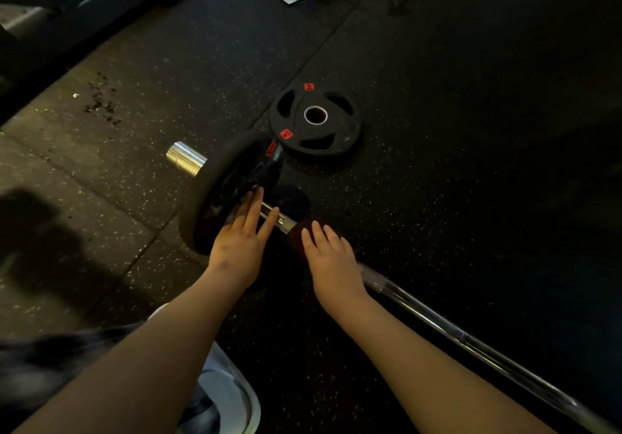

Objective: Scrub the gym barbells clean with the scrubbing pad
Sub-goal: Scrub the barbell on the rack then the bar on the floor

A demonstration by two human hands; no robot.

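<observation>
Both bare forearms reach forward, side by side. The left hand (240,241) is palm down, its fingers straight and spread. The right hand (331,262) lies palm down on the pad (296,235), fingers together, thumb hidden.

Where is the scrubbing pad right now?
Head view, centre: the scrubbing pad sits on the barbell shaft under the right hand, right of the mounted plate.
</observation>
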